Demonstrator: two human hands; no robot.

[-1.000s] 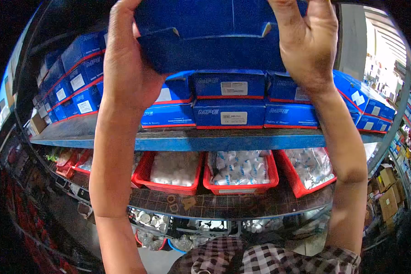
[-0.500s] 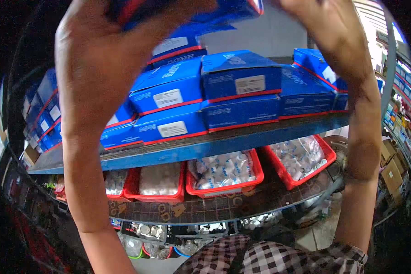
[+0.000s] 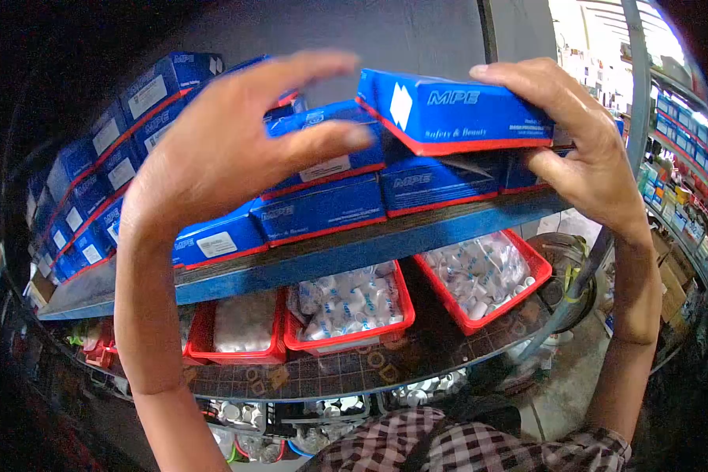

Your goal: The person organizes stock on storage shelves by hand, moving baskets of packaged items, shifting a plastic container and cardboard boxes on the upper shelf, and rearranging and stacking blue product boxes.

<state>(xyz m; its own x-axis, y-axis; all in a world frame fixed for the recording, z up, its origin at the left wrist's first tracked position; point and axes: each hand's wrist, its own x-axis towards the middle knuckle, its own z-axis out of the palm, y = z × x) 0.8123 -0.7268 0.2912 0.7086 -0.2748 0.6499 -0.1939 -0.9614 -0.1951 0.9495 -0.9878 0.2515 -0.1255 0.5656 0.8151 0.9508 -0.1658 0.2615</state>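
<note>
My right hand [image 3: 578, 138] grips the right end of a blue cardboard box [image 3: 464, 118] with MPE lettering, a white mark and a red lower edge. It is tilted, above the lower boxes on the shelf; whether it rests on them I cannot tell. My left hand [image 3: 228, 145], slightly blurred, hovers to the left with thumb and fingers apart and nothing between them. Behind its thumb sits another blue box [image 3: 322, 161] with a white label, on top of a lower blue box [image 3: 322, 208]. My left hand and wrist partly hide the boxes behind.
More stacked blue boxes [image 3: 145, 98] fill the shelf's left side. The blue shelf edge [image 3: 354, 256] runs across. Below it stand red trays [image 3: 350, 342] of bagged white pieces, with black baskets [image 3: 244, 417] lower down. A metal post [image 3: 637, 79] rises at the right.
Both hands have come down from the top of the view. A blue box, earlier high up near my left hand, is no longer there; my right hand now holds one over the row.
</note>
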